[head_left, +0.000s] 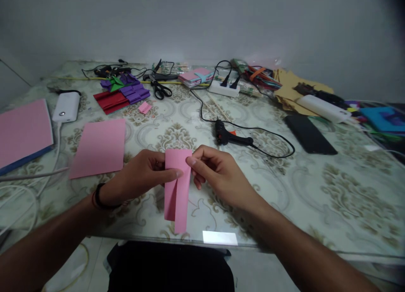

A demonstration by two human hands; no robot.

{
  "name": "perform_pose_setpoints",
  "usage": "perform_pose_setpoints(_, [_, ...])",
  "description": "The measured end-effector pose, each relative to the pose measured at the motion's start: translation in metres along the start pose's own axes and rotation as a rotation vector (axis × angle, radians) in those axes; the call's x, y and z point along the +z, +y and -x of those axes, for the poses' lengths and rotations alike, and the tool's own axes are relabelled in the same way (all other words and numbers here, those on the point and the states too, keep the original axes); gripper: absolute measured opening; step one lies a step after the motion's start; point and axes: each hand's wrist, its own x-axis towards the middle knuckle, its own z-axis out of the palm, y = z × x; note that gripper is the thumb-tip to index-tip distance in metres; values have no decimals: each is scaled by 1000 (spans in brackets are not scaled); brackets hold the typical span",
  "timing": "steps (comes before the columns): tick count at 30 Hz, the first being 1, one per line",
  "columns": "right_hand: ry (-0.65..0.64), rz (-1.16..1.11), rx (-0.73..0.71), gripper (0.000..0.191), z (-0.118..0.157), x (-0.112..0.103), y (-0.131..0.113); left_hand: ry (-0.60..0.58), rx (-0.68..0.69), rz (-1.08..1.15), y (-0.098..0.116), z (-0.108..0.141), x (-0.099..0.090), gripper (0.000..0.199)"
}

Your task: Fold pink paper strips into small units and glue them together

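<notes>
A folded piece of pink paper (181, 199) is held up between my two hands above the near part of the table. Its right flap hangs lower than the left part, and a gap shows between them. My left hand (150, 170) pinches its left side, thumb across the front and fingers behind. At the upper right edge, my right hand (215, 170) grips the paper between thumb and fingers. A flat pink sheet (98, 148) lies on the table to the left of my left hand.
A black glue gun (232, 135) with a looping cord lies beyond my right hand. Black scissors (161, 89), folded purple paper (134, 92), a white power strip (224, 89) and a white power bank (67, 106) sit farther back. A black phone (310, 134) rests at right.
</notes>
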Motion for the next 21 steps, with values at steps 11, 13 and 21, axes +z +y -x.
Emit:
perform_pose_setpoints(11, [-20, 64, 46, 40, 1, -1, -2, 103, 7, -116, 1, 1, 1, 26])
perform_pose_setpoints(13, [-12, 79, 43, 40, 1, -2, -1, 97, 14, -111, 1, 1, 1, 27])
perform_pose_setpoints(21, [-31, -1, 16, 39, 0, 1, -1, 32, 7, -106, 0, 2, 0, 27])
